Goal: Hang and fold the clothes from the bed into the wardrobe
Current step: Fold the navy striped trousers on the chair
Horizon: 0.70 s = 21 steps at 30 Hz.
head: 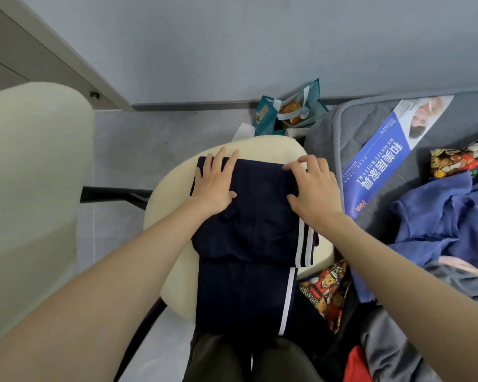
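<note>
Left hand [214,186] is pressing flat, fingers straight, on the left side of the folded navy track trousers [246,244]. Right hand [312,191] is arching over the fold's far right corner with fingers curled, seemingly pinching the edge, though the fingertips are hiding the contact.

The trousers are lying on the cream chair seat [271,146], with the far part doubled over and the near part hanging towards our lap.

Step in hand: folding, partway. We are judging that the next move calls for bringing the hanging part up, then carrying the bundle to the wardrobe, which is not in view.

A blue garment [439,216] is lying on the grey mattress [370,128].
</note>
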Available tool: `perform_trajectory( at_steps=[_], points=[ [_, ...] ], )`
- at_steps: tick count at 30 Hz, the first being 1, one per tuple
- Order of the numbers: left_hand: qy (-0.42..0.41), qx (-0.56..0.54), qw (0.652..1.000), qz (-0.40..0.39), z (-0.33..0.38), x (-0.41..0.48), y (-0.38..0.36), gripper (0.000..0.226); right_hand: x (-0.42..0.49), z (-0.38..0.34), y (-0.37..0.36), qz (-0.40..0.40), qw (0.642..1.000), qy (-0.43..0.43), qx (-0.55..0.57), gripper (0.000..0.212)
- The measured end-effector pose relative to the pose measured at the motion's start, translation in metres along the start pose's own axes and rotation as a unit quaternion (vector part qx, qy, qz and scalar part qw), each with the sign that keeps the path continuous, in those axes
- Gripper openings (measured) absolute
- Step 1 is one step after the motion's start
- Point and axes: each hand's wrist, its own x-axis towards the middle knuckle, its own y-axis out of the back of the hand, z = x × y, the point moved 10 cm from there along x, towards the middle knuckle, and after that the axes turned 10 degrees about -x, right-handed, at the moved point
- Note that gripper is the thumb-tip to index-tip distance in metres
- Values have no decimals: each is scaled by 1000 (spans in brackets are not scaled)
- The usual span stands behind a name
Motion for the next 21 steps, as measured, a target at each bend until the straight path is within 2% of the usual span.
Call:
perform_trajectory(
  at_steps=[2,4,9,12,14,16,21],
  points=[
    [-10,57,998,-26,7,14,0,96,14,7,-14,-76,997,-18,-15,73],
    [-22,84,996,-30,11,23,5,93,22,10,-28,-141,989,-24,-30,78],
    [-23,123,990,-58,17,26,9,60,27,4,-34,-175,982,-13,-67,53],
    [-30,181,981,-70,19,15,9,29,18,-1,-20,-143,988,10,-62,28],
    [-35,199,978,-50,22,4,16,17,11,-2,-5,-115,991,27,-55,19],
    [-47,205,978,-4,28,-4,35,15,9,-5,15,-78,994,47,-52,17],
    [-90,186,966,157,49,-12,101,29,30,-8,78,49,998,42,-16,20]
  ],
)
